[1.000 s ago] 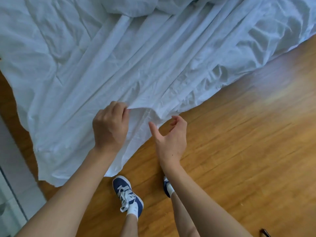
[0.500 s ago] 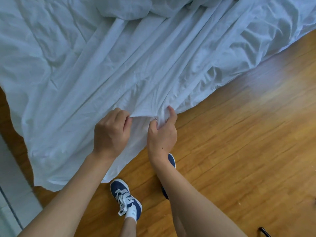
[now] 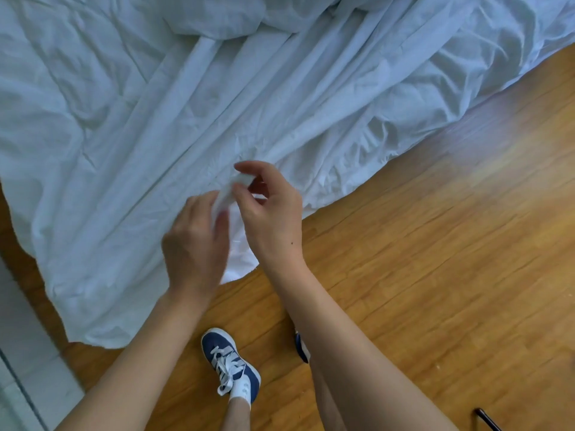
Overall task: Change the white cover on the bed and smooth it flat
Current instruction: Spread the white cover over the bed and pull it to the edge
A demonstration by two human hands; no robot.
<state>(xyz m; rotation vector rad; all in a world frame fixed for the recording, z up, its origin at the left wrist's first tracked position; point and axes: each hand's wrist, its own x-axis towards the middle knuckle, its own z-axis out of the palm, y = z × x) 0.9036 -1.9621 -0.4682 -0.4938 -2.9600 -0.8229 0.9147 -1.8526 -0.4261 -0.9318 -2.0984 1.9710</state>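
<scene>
In the head view, the white cover (image 3: 193, 113) lies spread and heavily creased over the bed, with long folds running from a bunched heap near the far edge down toward the near edge, where the cloth spills over onto the wooden floor (image 3: 435, 244). It reads as thin, light and limp cloth that will gather wherever it is pulled, slide easily over what lies beneath, and hold wrinkles until tension is put across it; the sensible hold is along the hem or at a corner, where a pinch gives control of a whole edge, rather than in the loose middle. Both hands work at that near hem, just beside each other. The left hand (image 3: 196, 241) is curled with a small fold of the cover gathered at its fingertips, though motion blur there makes the exact grip hard to read. The right hand (image 3: 270, 213) pinches the same raised tuft between thumb and forefinger, the remaining fingers loosely bent. The rest of the cover stretches away from the hands, up across the bed and off to both sides, while a flap hangs below them toward the floor. A blue sneaker (image 3: 231, 365) stands on the floor below the arms.
</scene>
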